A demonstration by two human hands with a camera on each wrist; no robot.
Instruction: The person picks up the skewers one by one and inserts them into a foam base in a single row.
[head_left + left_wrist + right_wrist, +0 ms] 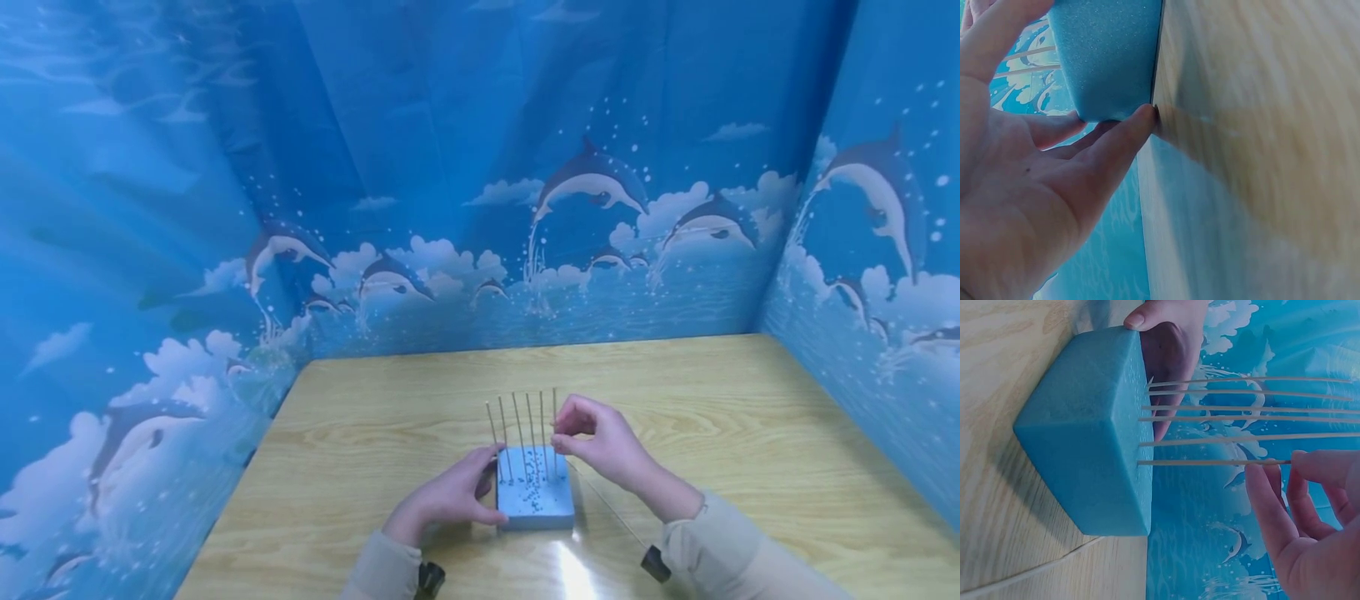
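Note:
A pale blue foam block [536,522] with many small holes in its top lies on the wooden table. Several thin wooden sticks [1235,419] stand in a row in it, some leaning slightly. My left hand [456,492] holds the block's left side, thumb near the front corner and fingers toward the back; the left wrist view shows fingertips against the blue block [1110,56]. With thumb and fingertips, my right hand [603,442] pinches the upper part of the rightmost stick [1210,462], whose lower end meets the foam.
A thin pale strand [1035,573], stick or cord I cannot tell, lies on the table [375,417] to the right of the block. Blue dolphin-print curtains [450,167] enclose the table's back and sides. A black wrist camera [656,564] sits by my right sleeve.

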